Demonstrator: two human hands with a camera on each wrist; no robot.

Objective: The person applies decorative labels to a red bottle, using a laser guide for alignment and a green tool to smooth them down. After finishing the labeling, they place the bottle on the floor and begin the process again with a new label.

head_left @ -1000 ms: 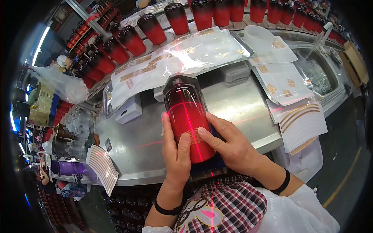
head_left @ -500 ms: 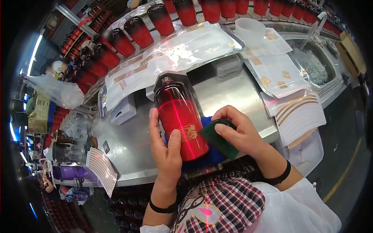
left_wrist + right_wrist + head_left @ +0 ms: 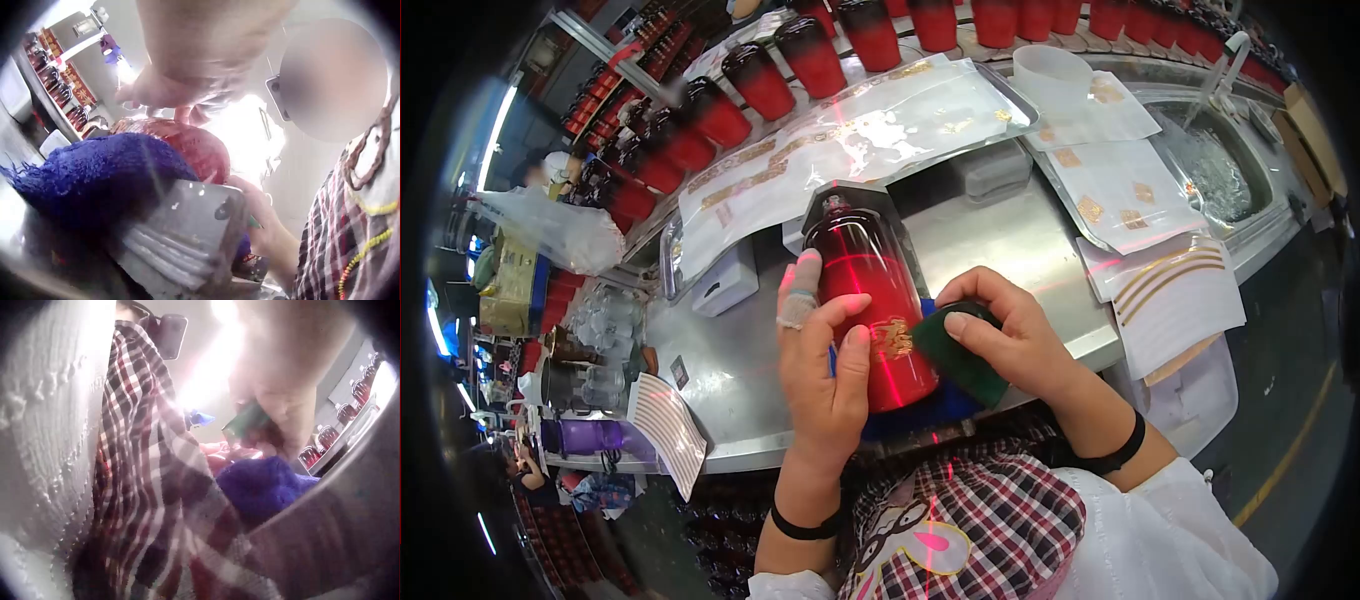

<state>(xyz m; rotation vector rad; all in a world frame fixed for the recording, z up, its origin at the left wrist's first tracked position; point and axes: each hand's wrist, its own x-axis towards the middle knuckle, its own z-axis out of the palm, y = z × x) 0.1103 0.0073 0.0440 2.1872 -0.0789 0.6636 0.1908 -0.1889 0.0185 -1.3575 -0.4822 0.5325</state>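
A red bottle with a dark shoulder point(image 3: 870, 285) lies tilted, its neck toward a dark angular rest point(image 3: 878, 200). A gold decal point(image 3: 891, 338) sits low on its front. My left hand point(image 3: 820, 380) is at the bottle's left side, index fingertip and thumb over the glass; one finger wears a pale wrap. In my right hand point(image 3: 1025, 350) I pinch a dark green flat pad point(image 3: 962, 362), its edge right beside the decal. Under the bottle is a blue cloth point(image 3: 112, 169), large in the left wrist view.
White decal sheets point(image 3: 800, 160) lie on a tray behind the bottle, and more sheets point(image 3: 1125, 195) lie at right near a sink point(image 3: 1235, 165) with running water. Rows of red bottles point(image 3: 810, 60) stand at the back. A striped sheet point(image 3: 668, 430) overhangs the front edge.
My right hand left the bottle's front and picked up the green pad, now beside the decal. My left fingers, earlier straight along the bottle's side, have shifted, with the index now bent over the glass.
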